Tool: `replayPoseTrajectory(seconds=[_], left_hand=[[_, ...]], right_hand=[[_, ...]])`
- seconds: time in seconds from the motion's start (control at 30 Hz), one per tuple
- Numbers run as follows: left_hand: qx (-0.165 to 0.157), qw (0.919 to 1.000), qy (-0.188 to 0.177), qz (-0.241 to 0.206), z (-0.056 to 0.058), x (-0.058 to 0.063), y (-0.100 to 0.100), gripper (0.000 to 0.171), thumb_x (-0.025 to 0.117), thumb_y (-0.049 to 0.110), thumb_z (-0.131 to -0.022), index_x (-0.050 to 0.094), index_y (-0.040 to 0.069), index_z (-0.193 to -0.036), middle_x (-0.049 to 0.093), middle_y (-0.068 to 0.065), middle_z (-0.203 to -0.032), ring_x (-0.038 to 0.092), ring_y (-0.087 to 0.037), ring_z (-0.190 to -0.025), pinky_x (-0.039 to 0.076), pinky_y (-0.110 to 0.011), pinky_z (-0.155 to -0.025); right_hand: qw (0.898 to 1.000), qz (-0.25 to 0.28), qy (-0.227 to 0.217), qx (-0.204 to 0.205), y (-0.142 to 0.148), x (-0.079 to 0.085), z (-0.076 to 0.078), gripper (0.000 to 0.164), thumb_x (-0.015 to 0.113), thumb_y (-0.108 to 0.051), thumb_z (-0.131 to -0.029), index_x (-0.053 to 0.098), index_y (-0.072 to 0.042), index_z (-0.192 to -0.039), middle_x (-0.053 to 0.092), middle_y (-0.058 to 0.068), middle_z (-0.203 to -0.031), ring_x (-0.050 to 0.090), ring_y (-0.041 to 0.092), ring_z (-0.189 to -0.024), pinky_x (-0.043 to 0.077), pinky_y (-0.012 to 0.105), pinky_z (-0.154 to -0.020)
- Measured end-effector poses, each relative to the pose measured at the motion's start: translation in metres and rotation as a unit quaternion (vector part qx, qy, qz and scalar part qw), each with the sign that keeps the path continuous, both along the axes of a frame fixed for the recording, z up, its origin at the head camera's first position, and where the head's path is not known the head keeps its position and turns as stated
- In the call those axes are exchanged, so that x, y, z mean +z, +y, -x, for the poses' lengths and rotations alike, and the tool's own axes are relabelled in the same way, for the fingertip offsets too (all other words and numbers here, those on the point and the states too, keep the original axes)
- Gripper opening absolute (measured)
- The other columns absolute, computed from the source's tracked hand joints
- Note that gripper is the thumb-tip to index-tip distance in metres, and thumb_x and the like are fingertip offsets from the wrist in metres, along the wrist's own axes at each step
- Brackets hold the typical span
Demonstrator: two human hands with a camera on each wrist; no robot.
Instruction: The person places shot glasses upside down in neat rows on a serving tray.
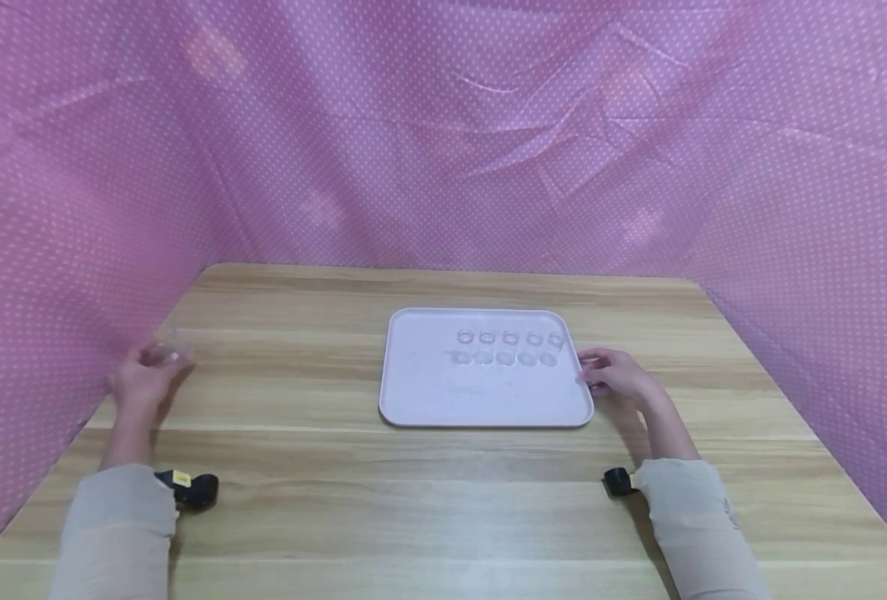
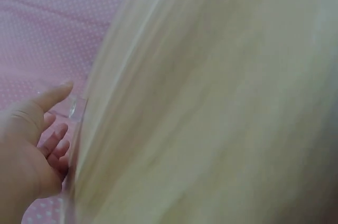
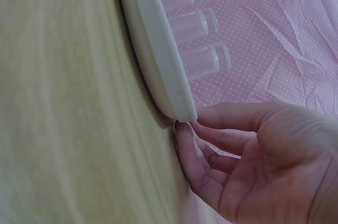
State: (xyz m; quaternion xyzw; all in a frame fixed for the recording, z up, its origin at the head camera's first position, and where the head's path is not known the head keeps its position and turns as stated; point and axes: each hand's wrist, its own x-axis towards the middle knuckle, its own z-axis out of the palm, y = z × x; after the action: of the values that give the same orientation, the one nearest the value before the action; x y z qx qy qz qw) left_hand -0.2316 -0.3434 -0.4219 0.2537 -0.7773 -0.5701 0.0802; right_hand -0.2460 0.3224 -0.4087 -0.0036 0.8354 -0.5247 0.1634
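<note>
At the left side of the table my left hand holds a small clear glass between thumb and fingers; the glass is faint and blurred in the head view. My right hand grips the right edge of a white tray, thumb on the rim and fingers tucked by its underside. Two rows of small clear glasses stand on the tray, towards its right and back. In the right wrist view, some of these glasses show beyond the tray's rim.
The wooden table runs back to a pink dotted cloth, which also hangs along both sides. The left hand is close to the cloth on its side. Black wrist cameras sit at both cuffs.
</note>
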Motion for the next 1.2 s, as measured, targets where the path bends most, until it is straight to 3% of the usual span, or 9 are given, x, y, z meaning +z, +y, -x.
replayPoseTrajectory(seconds=[0.1,0.23,0.37,0.5,0.7,1.2], left_hand=[[0.001,0.999,-0.007,0.043,0.0,-0.004,0.001,0.088,0.074,0.037,-0.075,0.025,0.011,-0.144,0.031,-0.012,-0.143,0.031,-0.029,-0.127,0.029,-0.03,-0.102],[0.011,0.9965,-0.003,0.082,0.001,-0.007,0.002,0.082,0.072,0.039,-0.077,0.033,0.007,-0.141,0.036,-0.015,-0.14,0.03,-0.035,-0.126,0.022,-0.039,-0.105],[0.02,0.9926,0.005,0.12,0.003,-0.011,0.003,0.063,0.072,0.036,-0.078,0.049,0.006,-0.127,0.044,-0.015,-0.134,0.033,-0.036,-0.123,0.02,-0.043,-0.104],[0.033,0.9874,0.018,0.154,0.004,-0.014,0.003,0.048,0.073,0.03,-0.078,0.054,0.005,-0.115,0.052,-0.014,-0.124,0.039,-0.034,-0.118,0.022,-0.044,-0.103],[0.051,0.9883,0.008,0.143,0.004,-0.016,0.003,0.049,0.073,0.029,-0.078,0.055,0.007,-0.117,0.056,-0.008,-0.116,0.041,-0.03,-0.115,0.022,-0.042,-0.103],[0.07,0.9803,-0.005,0.185,0.005,-0.019,0.006,0.05,0.067,0.031,-0.083,0.053,0.008,-0.125,0.05,-0.014,-0.13,0.039,-0.034,-0.12,0.023,-0.043,-0.102]], right_hand=[[1.0,0.003,0.001,0.003,0.0,-0.001,0.0,0.049,0.053,0.002,-0.087,0.035,0.014,-0.131,0.051,0.02,-0.104,0.055,0.017,-0.082,0.051,0.032,-0.074],[1.0,0.005,0.002,0.006,0.001,-0.001,-0.001,0.048,0.053,0.002,-0.088,0.035,0.014,-0.131,0.051,0.02,-0.104,0.055,0.017,-0.083,0.051,0.032,-0.075],[1.0,0.004,0.0,0.002,0.001,-0.001,-0.001,0.047,0.052,0.002,-0.088,0.036,0.014,-0.13,0.052,0.02,-0.104,0.055,0.017,-0.083,0.051,0.032,-0.075],[1.0,0.002,-0.001,0.0,0.001,-0.002,0.0,0.047,0.052,0.002,-0.088,0.036,0.014,-0.13,0.052,0.019,-0.103,0.056,0.016,-0.082,0.051,0.032,-0.075],[1.0,0.01,0.0,0.0,0.003,-0.005,0.002,0.048,0.052,0.003,-0.087,0.036,0.013,-0.131,0.051,0.018,-0.102,0.056,0.016,-0.081,0.051,0.032,-0.074],[1.0,0.008,0.006,0.0,0.0,-0.001,-0.001,0.05,0.055,0.001,-0.086,0.035,0.014,-0.13,0.052,0.021,-0.104,0.056,0.015,-0.079,0.051,0.031,-0.071]])
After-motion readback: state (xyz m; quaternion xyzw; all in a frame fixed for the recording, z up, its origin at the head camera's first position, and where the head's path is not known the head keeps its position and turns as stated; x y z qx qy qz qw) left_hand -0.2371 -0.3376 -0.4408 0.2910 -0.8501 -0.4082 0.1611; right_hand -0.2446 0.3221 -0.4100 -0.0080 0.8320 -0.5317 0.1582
